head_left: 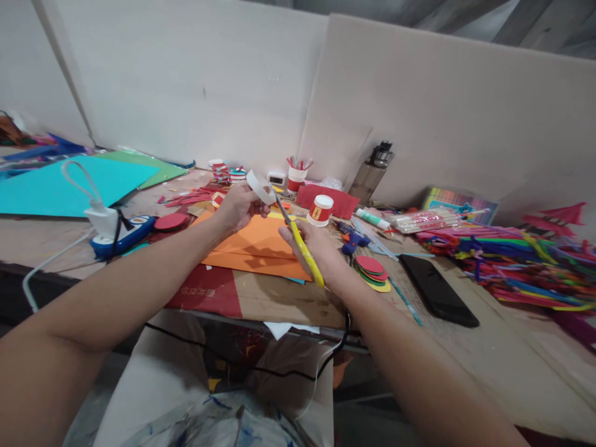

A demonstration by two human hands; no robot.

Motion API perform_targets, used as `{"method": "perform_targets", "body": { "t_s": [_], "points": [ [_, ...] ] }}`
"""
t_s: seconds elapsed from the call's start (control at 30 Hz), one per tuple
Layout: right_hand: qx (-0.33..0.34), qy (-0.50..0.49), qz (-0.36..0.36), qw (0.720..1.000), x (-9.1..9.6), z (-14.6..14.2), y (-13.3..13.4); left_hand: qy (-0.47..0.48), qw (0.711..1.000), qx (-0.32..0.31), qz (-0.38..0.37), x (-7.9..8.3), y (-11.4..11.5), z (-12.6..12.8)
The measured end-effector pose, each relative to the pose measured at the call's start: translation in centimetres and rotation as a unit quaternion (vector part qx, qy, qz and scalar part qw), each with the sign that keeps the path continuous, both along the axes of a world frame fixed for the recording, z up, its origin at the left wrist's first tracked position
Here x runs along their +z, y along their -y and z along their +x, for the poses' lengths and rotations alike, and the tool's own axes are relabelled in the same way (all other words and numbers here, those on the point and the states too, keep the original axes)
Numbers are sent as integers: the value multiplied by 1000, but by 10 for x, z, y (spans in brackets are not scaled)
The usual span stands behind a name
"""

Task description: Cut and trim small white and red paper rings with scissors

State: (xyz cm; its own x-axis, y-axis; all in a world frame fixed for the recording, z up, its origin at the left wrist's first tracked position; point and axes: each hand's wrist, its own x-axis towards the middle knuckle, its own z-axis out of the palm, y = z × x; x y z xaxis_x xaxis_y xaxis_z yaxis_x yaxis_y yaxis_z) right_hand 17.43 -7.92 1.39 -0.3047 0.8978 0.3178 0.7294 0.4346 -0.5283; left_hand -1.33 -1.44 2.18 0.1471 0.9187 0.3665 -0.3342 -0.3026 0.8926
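My left hand (241,206) is closed on a white curved piece that looks like paper (259,188), held up over the table. In my right hand (316,243) is a pair of scissors (305,253) with yellow handles, its blades pointing up and away. The blade tips are at the right edge of the white piece; whether they touch it I cannot tell. Below both hands lie orange sheets (261,251). A small white cup with a red band (321,210) stands just beyond my right hand.
On the right are a black phone (437,290), stacked paper discs (371,271), a blue glue gun (354,241) and colourful pipe cleaners (512,248). A power strip (121,237) and a turquoise sheet (74,183) lie left. A bottle (371,172) stands near the back panel.
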Motion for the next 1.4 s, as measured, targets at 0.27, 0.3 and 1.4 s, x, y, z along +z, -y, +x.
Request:
{"method": "perform_targets", "body": {
  "t_s": [0.27, 0.3, 1.4],
  "points": [
    [-5, -4, -11, 1000, 0, -1, 0, 0, 1000, -8, -8, 0, -1, -1],
    [-6, -7, -11, 1000, 0, -1, 0, 2, 1000, -9, -10, 0, 0, -1],
    [7, -17, -22, 1000, 2, -1, 1, 6, 1000, 7, 3, 2, 3, 1]
  ]
}}
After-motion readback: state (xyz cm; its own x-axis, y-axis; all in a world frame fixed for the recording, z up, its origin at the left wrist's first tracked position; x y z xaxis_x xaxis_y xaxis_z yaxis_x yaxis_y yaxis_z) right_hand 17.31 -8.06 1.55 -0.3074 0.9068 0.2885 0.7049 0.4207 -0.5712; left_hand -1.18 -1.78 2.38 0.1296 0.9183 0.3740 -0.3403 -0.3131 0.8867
